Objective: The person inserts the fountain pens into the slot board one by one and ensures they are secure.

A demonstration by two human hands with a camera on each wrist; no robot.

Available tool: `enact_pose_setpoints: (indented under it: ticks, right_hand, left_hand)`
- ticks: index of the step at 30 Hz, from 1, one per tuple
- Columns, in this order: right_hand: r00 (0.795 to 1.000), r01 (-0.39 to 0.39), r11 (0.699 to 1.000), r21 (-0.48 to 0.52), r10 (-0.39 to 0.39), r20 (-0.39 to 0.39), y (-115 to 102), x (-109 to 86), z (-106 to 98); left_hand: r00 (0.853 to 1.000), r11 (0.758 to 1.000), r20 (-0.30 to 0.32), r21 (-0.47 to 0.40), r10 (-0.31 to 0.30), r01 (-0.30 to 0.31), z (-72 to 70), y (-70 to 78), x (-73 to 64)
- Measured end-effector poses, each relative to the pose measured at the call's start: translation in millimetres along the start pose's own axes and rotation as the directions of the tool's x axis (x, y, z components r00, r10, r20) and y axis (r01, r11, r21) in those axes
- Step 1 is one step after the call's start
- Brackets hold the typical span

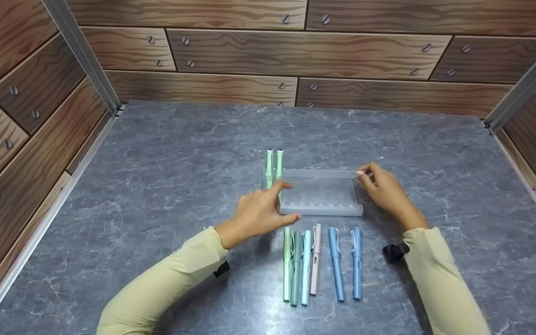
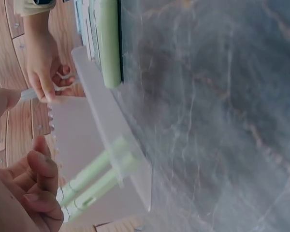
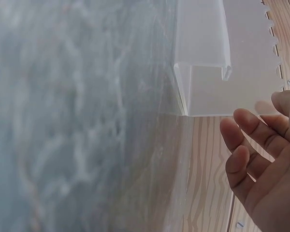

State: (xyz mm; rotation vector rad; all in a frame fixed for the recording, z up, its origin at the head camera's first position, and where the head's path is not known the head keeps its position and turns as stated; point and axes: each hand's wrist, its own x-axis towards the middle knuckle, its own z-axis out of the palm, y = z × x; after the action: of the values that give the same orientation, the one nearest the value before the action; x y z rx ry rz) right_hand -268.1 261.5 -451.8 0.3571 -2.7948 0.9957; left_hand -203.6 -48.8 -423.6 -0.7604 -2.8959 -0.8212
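A clear, frosted pen rack (image 1: pixel 317 191) with a scalloped front edge stands on the table. Two pale green pens (image 1: pixel 269 163) lie side by side at its left end, running front to back. Over that end hovers my left hand (image 1: pixel 257 211), thumb and forefinger spread apart with nothing between them; the left wrist view shows its other fingers loosely bent. My right hand (image 1: pixel 383 190) pinches the rack's far right corner between thumb and fingers. In the right wrist view, its thumb and fingertips meet at the edge of the clear rack (image 3: pixel 208 89).
In front of the rack lies a row of capped pens: a light green pen (image 1: pixel 287 265), a dark green pen (image 1: pixel 296 274), a pale aqua pen (image 1: pixel 305 270), a taupe pen (image 1: pixel 315 260) and two blue pens (image 1: pixel 357 265). Wood-patterned walls (image 1: pixel 310 53) enclose the marbled tabletop (image 1: pixel 193 149).
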Motion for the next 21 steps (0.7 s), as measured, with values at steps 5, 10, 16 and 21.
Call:
enact_pose_setpoints:
  ticks: [5,10,16,21]
  right_hand:
    - [1.0,0.002,1.0,-0.008,-0.002,-0.006,0.0,0.6,-0.4]
    - [1.0,-0.003,1.0,-0.006,0.003,-0.003,-0.8,0.6,-0.8]
    - [1.0,0.002,1.0,0.008,-0.002,0.0,-0.2,-0.2,-0.7]
    - [1.0,0.008,1.0,0.011,-0.008,-0.003,-0.2,-0.1,-0.7]
  left_hand:
    - [0.992,0.999,0.12,0.026,-0.049,0.046,3.0,3.5,-4.3]
    - [0.978,0.994,0.182,0.062,-0.1,0.09,7.2,5.7,-5.6]
    - [0.968,0.994,0.232,0.061,-0.098,0.086,13.5,4.5,-8.0]
    - [0.953,0.994,0.287,0.064,-0.101,0.086,19.0,0.9,-9.8]
